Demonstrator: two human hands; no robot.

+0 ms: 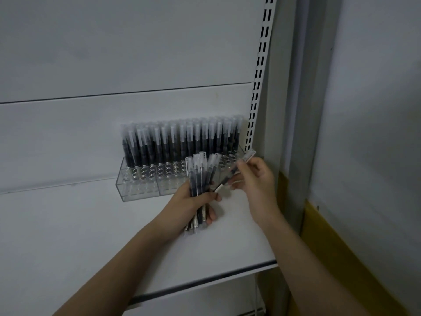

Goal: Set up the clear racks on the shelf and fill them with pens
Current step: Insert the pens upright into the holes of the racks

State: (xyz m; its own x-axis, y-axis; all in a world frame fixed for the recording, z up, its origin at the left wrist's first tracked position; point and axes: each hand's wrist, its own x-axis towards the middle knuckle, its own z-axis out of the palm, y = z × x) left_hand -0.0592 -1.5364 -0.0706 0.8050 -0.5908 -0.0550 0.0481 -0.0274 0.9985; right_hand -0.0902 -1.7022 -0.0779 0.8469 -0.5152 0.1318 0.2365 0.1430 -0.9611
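Observation:
A clear rack (141,185) stands on the white shelf (91,236) against the back panel. Its rear rows hold several dark pens with frosted caps (182,140), while the front rows show bare holes. My left hand (189,206) grips a bundle of pens (198,176), caps up, in front of the rack's right part. My right hand (257,179) pinches a single pen (237,169) that lies slanted, cap up toward the right, just beside the bundle. The rack's right end is hidden behind my hands.
A slotted upright (257,87) runs up the right side of the shelf unit. Beyond it stands a grey wall with a yellow strip (341,258) low down. The shelf's front edge (205,281) is close below my forearms.

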